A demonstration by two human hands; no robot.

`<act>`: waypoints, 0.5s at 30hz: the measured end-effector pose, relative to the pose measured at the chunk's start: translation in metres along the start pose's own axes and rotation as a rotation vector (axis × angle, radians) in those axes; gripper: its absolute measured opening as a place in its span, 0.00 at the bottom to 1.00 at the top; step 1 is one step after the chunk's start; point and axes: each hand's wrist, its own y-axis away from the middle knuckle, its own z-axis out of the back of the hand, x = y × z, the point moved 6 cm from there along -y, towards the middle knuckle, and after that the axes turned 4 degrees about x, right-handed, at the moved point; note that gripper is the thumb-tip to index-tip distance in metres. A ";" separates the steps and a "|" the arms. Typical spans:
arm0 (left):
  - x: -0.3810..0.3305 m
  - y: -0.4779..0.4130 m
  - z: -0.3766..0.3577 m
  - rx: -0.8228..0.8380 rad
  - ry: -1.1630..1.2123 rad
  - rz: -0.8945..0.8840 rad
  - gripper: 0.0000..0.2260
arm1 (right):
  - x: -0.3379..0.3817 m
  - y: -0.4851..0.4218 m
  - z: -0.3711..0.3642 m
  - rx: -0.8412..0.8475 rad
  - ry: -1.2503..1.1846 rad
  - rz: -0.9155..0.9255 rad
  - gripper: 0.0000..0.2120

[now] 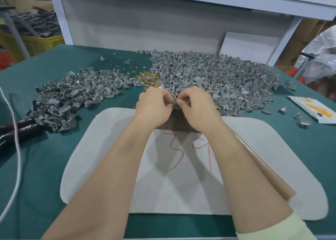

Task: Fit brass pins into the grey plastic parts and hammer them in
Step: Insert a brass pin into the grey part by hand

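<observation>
Both my hands meet at the far edge of the white mat (112, 149). My left hand (154, 105) and my right hand (196, 105) pinch one small grey plastic part (175, 101) between their fingertips. Whether a pin is in it is hidden by the fingers. A heap of brass pins (148, 77) lies just beyond my left hand. A big pile of grey parts (209, 74) spreads to the right, and a smaller pile of grey parts (72, 92) lies to the left.
A brown block (179, 120) sits under my wrists on the mat. Pliers with black and red handles (20, 129) and a white cord (16, 139) lie at the left. A white and yellow packet (312, 110) lies at the right, with loose parts near it.
</observation>
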 end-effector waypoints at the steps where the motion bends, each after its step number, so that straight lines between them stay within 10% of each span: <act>1: 0.000 0.000 0.000 0.000 0.005 0.000 0.03 | 0.001 0.000 0.000 0.000 0.006 0.002 0.05; 15: 0.004 -0.001 -0.001 -0.012 0.035 0.030 0.03 | 0.004 0.002 -0.006 -0.029 0.010 -0.052 0.04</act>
